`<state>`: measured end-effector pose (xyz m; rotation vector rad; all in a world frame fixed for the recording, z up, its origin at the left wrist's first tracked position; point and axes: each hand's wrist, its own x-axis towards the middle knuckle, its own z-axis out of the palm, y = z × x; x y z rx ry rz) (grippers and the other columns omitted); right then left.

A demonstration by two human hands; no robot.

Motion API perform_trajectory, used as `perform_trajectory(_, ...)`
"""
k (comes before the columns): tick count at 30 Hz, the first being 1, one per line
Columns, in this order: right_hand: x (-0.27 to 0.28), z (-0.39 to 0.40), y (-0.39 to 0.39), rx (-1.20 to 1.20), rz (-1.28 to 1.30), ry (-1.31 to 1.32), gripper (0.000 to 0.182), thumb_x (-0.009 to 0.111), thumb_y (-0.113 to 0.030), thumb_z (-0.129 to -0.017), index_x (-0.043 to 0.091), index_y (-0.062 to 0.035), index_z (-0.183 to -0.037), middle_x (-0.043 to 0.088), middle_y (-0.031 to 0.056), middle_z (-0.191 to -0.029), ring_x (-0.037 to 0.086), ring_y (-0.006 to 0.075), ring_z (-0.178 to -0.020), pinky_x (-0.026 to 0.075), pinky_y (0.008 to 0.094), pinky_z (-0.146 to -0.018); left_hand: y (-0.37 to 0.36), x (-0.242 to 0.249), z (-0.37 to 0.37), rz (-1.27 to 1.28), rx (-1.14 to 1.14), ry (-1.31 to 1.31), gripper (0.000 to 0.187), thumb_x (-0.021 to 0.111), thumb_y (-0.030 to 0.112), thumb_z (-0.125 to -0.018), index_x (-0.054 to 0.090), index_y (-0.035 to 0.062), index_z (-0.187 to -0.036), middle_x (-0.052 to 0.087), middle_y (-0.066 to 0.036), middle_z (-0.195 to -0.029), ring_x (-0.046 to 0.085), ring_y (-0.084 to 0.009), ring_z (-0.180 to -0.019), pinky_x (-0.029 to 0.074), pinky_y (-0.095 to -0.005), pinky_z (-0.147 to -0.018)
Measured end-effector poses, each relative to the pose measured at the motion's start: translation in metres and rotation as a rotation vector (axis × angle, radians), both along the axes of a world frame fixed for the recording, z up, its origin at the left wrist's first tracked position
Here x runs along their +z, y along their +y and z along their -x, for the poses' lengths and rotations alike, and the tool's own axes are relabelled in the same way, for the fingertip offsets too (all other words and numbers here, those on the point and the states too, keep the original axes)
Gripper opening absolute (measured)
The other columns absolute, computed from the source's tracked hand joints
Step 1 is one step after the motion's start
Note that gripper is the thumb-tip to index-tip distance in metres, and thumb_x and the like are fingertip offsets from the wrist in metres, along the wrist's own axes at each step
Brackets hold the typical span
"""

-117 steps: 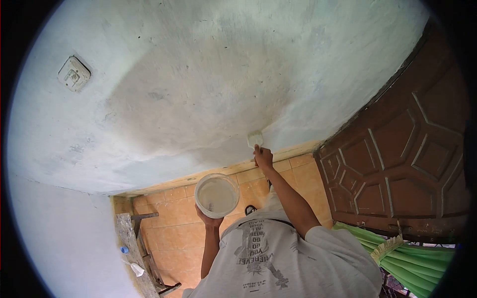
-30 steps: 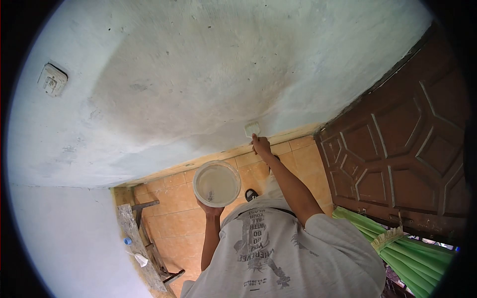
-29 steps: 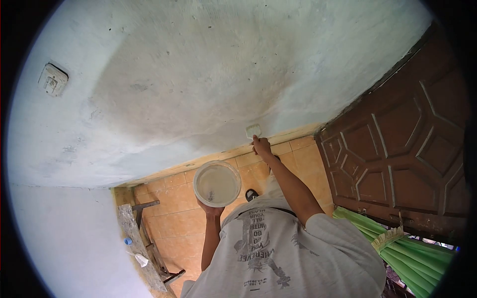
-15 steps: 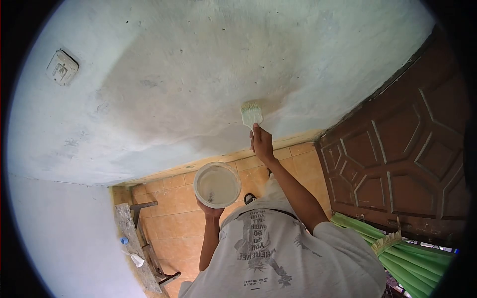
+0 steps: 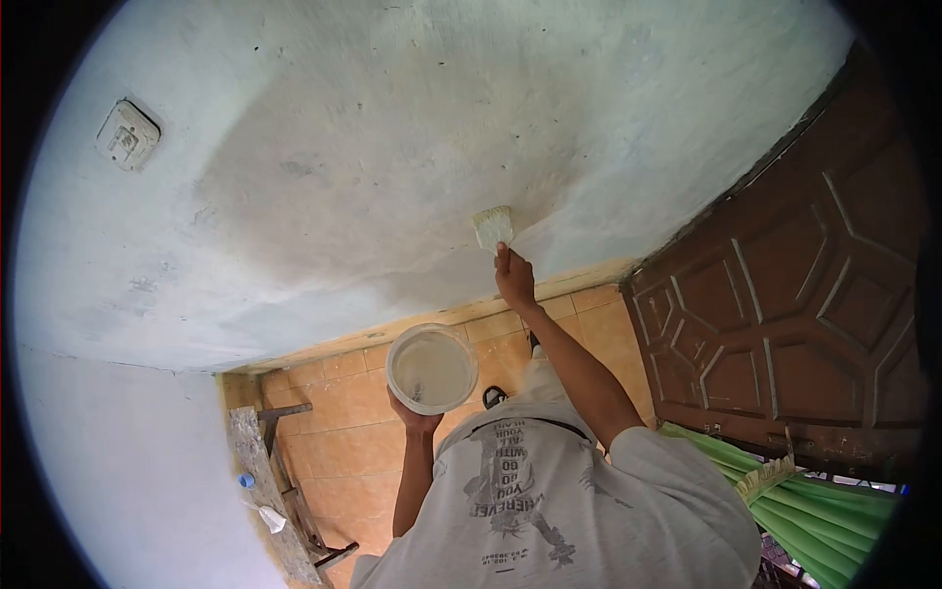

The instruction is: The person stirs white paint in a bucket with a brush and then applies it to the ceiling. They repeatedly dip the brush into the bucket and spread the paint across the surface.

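A wide pale brush (image 5: 494,228) lies with its bristles against the wall (image 5: 392,167), at the lower edge of a darker, damp-looking patch. My right hand (image 5: 514,277) is closed round its handle. Lower and to the left, my left hand (image 5: 417,417) holds a round whitish tub (image 5: 432,369) from below and the side; its fingers are mostly hidden by the tub. Some pale liquid seems to be inside it, with a dark mark near the bottom.
A worn wooden bench (image 5: 265,491) with a blue cap (image 5: 246,480) and a white scrap stands at the lower left. A switch (image 5: 129,135) sits on the wall. At right are a brown panelled door (image 5: 775,314) and green curtain (image 5: 814,510). Orange tiles (image 5: 343,442) cover the floor.
My right hand and the brush have shifted slightly left along the wall, and the brush's angle has changed a little. The tub is almost where it was.
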<state>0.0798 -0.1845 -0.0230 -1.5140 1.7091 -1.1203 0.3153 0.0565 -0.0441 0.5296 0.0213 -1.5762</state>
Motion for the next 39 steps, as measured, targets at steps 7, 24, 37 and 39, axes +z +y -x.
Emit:
perform_trajectory(7, -0.039, 0.002, 0.041, 0.014, -0.025, -0.108, 0.064, 0.042, -0.053, -0.112, 0.065, -0.0007, -0.082, 0.061, 0.0122, -0.06, 0.063, 0.0285, -0.055, 0.05, 0.0414, -0.06, 0.002, 0.012, 0.009, 0.029, -0.01, -0.017, 0.067, 0.043, 0.061, -0.103, 0.05, 0.015, -0.152, 0.057, -0.009, -0.15, 0.055, -0.0333, -0.137, 0.048, -0.0552, -0.112)
perform_trajectory(24, -0.035, -0.001, 0.007, 0.014, -0.032, -0.007, 0.06, 0.048, -0.045, -0.109, 0.068, 0.0044, -0.081, 0.068, 0.031, -0.078, 0.068, 0.0523, -0.076, 0.053, 0.0573, -0.07, 0.004, 0.002, -0.002, 0.021, 0.016, 0.02, 0.07, 0.044, 0.063, -0.102, 0.05, 0.0158, -0.153, 0.055, -0.009, -0.151, 0.053, -0.0339, -0.138, 0.047, -0.0557, -0.114)
perform_trajectory(37, 0.007, -0.002, 0.008, -0.035, -0.376, -0.303, 0.06, 0.048, -0.044, -0.108, 0.069, 0.0031, -0.078, 0.065, 0.0118, -0.058, 0.065, 0.0242, -0.047, 0.056, 0.0386, -0.052, 0.005, 0.012, -0.005, 0.072, -0.006, -0.048, 0.071, 0.044, 0.065, -0.101, 0.049, 0.0174, -0.154, 0.055, -0.01, -0.152, 0.052, -0.0338, -0.14, 0.047, -0.0567, -0.113)
perform_trajectory(39, 0.061, -0.007, 0.013, -0.046, -0.333, -0.323, 0.059, 0.048, -0.043, -0.109, 0.069, 0.0025, -0.078, 0.064, 0.0104, -0.056, 0.064, 0.0222, -0.046, 0.054, 0.036, -0.05, 0.004, 0.013, -0.005, 0.072, -0.03, -0.048, 0.072, 0.044, 0.066, -0.101, 0.049, 0.0175, -0.154, 0.054, -0.01, -0.153, 0.052, -0.0338, -0.14, 0.047, -0.0566, -0.114)
